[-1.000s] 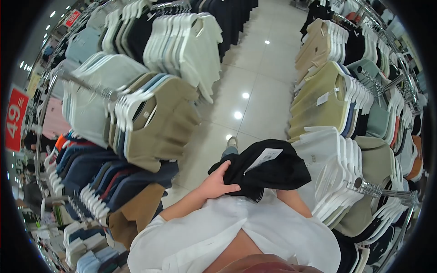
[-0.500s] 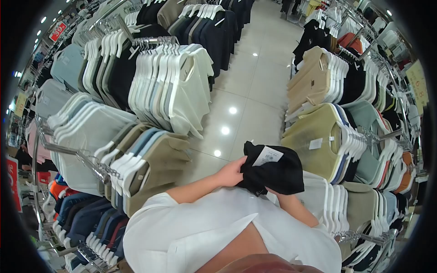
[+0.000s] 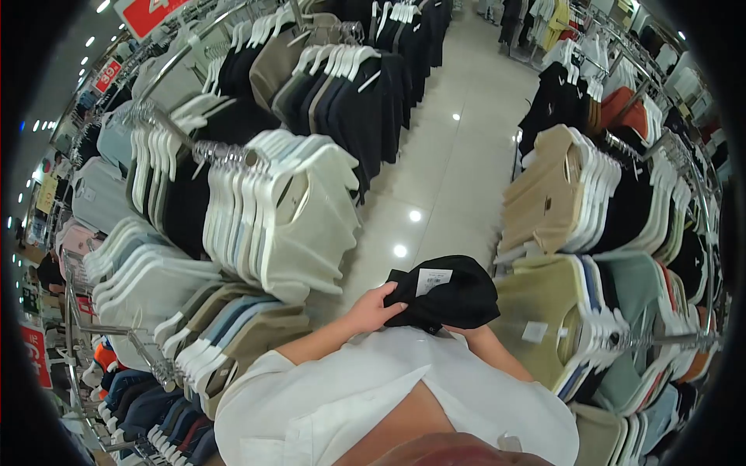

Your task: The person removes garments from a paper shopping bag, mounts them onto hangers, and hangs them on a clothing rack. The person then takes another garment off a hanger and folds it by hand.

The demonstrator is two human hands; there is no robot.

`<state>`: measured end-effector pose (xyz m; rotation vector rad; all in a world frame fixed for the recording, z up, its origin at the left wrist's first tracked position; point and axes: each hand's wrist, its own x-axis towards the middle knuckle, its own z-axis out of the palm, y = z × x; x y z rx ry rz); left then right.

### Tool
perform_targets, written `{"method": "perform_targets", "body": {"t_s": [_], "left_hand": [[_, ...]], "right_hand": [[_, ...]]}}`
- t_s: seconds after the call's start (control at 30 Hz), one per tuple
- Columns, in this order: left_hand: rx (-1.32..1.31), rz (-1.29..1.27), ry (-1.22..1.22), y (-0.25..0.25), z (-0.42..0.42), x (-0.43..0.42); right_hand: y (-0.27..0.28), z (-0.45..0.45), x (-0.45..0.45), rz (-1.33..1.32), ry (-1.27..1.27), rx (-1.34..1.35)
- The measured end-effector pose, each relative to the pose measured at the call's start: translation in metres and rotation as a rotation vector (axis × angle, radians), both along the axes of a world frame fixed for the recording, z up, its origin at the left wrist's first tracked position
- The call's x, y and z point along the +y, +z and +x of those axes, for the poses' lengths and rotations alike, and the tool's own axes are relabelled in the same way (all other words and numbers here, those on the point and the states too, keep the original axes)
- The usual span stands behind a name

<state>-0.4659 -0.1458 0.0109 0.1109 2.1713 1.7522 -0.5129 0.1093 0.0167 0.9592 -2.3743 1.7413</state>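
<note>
A bundled black garment (image 3: 458, 291) with a white printed tag (image 3: 433, 281) is held in front of my chest. My left hand (image 3: 376, 308) pinches its left edge, the thumb and a finger closed on the cloth. Under the garment's lower right side is my right hand (image 3: 460, 329), its fingers mostly hidden behind the fabric. The tag lies face up on top of the cloth. What kind of garment it is does not show, as it is folded together.
Racks of shirts line both sides of the tiled aisle (image 3: 423, 179). Pale green shirts (image 3: 311, 221) hang close on the left; an olive shirt (image 3: 536, 311) and beige shirts (image 3: 540, 190) hang on the right. A red price sign (image 3: 148, 14) is at upper left.
The view has shifted forward along the aisle, and the racks on both sides appear nearer and lower. The black garment stays in both hands, slightly lower and further left in view.
</note>
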Motion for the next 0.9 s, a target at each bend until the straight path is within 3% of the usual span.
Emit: {"method": "perform_targets", "body": {"t_s": [0.07, 0.13, 0.23, 0.33, 0.43, 0.53, 0.63, 0.87, 0.9], "left_hand": [[0.030, 0.065, 0.079, 0.001, -0.033, 0.015], [0.020, 0.115, 0.142, 0.006, -0.064, 0.028], [0.043, -0.042, 0.125, 0.023, -0.107, 0.041], [-0.027, 0.167, 0.189, 0.013, -0.146, 0.056], [0.081, 0.027, 0.143, 0.004, -0.183, 0.059], [-0.072, 0.113, 0.108, 0.003, -0.225, 0.063], [-0.061, 0.105, 0.031, 0.003, -0.275, 0.062], [-0.105, 0.139, -0.168, 0.007, -0.419, 0.043], [-0.095, 0.259, -0.178, -0.008, -0.437, 0.041]], "right_hand": [[0.004, -0.044, 0.011, -0.080, 0.052, 0.127], [0.014, -0.078, 0.017, -0.128, 0.076, 0.061], [-0.022, -0.128, 0.038, -0.171, 0.098, -0.141], [-0.052, -0.172, 0.060, 0.085, 0.134, 0.173], [-0.035, -0.192, 0.058, 0.174, 0.013, -0.113], [-0.029, -0.231, 0.061, 0.339, 0.019, -0.282], [-0.006, -0.278, 0.064, 0.469, 0.102, -0.470], [-0.001, -0.371, 0.047, 0.390, -0.067, -0.220], [0.010, -0.386, 0.045, 0.423, -0.066, -0.180]]}}
